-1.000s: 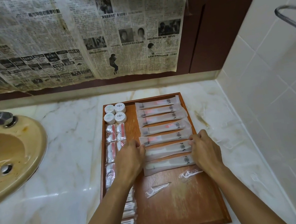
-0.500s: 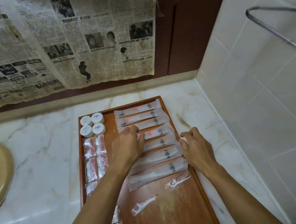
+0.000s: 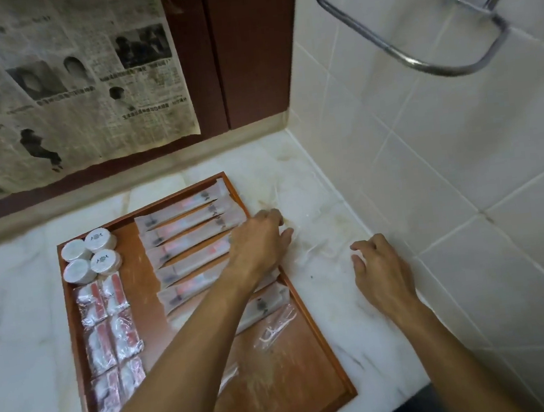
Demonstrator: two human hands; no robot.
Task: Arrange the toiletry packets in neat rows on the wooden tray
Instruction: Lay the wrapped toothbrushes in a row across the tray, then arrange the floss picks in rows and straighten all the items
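A wooden tray lies on the marble counter. Several long toothbrush packets lie in a row across its right half. Small round white tubs sit at its far left corner, above a column of clear small packets. A clear floss-pick packet lies lower on the tray. My left hand reaches across the long packets past the tray's right rim, fingers over clear packets on the counter. My right hand hovers over the counter beside the tray, fingers spread, holding nothing.
A white tiled wall closes the right side, with a metal towel ring sticking out above. Newspaper covers the back wall beside dark wood panelling. The counter's front edge is near the tray's lower right corner.
Both hands left the long packets and moved right, off the tray towards the counter by the wall. The view swung right; the sink is out of sight.
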